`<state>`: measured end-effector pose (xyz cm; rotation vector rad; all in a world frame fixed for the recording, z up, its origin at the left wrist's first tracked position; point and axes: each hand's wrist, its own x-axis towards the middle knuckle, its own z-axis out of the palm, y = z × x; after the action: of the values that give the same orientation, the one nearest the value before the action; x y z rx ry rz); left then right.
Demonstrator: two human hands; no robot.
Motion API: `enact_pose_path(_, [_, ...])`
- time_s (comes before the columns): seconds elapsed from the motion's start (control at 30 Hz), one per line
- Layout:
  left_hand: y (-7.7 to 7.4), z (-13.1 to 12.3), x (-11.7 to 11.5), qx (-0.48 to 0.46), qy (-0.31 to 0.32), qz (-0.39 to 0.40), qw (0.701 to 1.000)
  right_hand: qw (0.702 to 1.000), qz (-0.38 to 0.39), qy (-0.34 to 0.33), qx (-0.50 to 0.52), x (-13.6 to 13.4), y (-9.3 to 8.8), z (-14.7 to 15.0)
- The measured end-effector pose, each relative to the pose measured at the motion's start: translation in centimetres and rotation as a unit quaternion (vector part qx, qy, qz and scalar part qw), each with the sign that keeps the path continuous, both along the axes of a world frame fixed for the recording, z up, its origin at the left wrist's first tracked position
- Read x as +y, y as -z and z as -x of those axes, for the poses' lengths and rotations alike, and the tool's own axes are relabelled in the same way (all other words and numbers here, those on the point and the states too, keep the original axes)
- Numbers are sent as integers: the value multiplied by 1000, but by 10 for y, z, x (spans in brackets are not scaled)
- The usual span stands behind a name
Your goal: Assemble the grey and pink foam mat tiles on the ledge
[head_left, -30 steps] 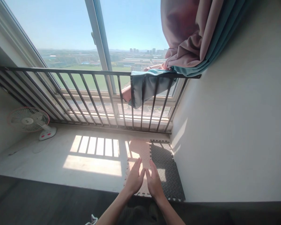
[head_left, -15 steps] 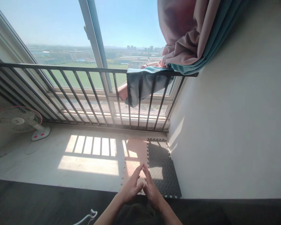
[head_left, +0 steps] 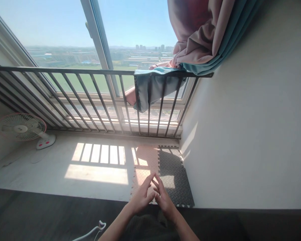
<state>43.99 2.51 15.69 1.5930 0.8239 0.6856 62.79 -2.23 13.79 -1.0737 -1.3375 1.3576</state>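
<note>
My left hand (head_left: 141,195) and my right hand (head_left: 164,197) hang in the air close together, fingertips meeting or overlapping near the middle. Neither holds anything. Below them, seen past the fingers, lie interlocking foam floor mats: a pale pink one (head_left: 144,160) and a dark grey textured one (head_left: 174,175). The hands are nearest these mats, though I cannot tell how far above them they are. A thin white cord (head_left: 91,231) curves up at the bottom edge, left of my left forearm.
A dark metal railing (head_left: 65,71) runs before a large window, with a grey-blue cloth (head_left: 150,88) draped over it. A pink and teal curtain (head_left: 198,36) bunches above. A white floor fan (head_left: 22,127) stands at left, and a white wall (head_left: 245,134) rises at right.
My fingers have moved from pressing together to loosely interlacing. The whole view has tilted slightly, shifting the railing and mats upward in the picture.
</note>
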Motion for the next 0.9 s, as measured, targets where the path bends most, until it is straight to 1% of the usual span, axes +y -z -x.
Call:
enact_pose_path(0.13, [2, -1, 1, 11, 1, -11, 1000, 1000, 2, 1, 5, -2, -3, 0])
enact_pose_path(0.33, [7, -1, 2, 19, 11, -27, 999, 1000, 4, 0, 9, -2, -1, -1])
enact_pose_path(0.7, [7, -1, 4, 39, 19, -38, 998, 999, 16, 17, 23, -1, 0, -2])
enact_pose_path(0.8, [12, -2, 6, 34, 15, -28, 999, 999, 25, 28, 30, -1, 5, -2])
enact_pose_path(0.87, [19, -2, 8, 37, 12, -8, 999, 997, 46, 44, 40, 0, 14, -1])
enact_pose_path(0.9, [24, -2, 9, 44, 8, 8, 999, 995, 67, 51, 44, 0, 22, -1])
